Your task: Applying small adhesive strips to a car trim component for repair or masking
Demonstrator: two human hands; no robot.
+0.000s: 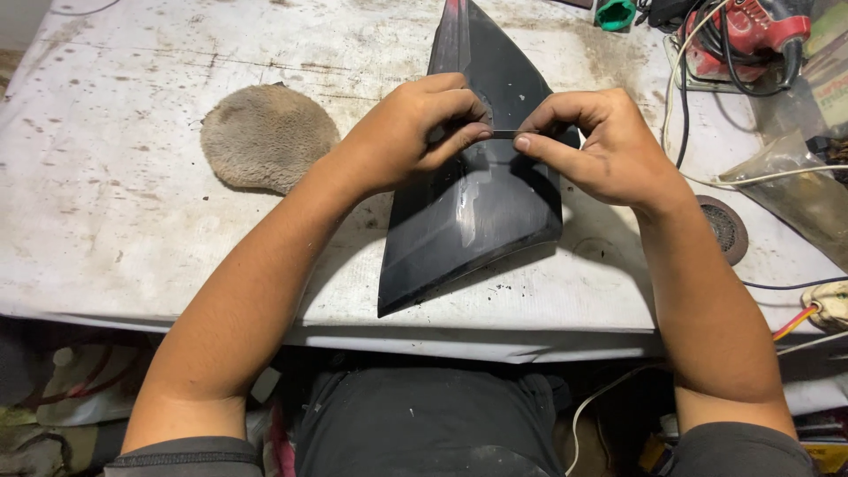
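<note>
Stained table [132, 221]; both hands [411, 132] pinch strip [503, 134] over black panel [477, 221].

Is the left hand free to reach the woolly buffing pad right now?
Probably not at once. The left hand and right hand together pinch a thin dark strip over the dark triangular panel. The buffing pad lies unobstructed just left; letting go would free the way.

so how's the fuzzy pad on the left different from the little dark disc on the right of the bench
The fuzzy pad is tan, shaggy and soft-looking; the dark disc is brownish-black with a flat, ringed face. The pad looks clearly larger than the disc. The pad lies beside the left hand, the disc just past the right hand at the wrist. Both are round, lie flat on the stained white bench and are untouched.
</note>
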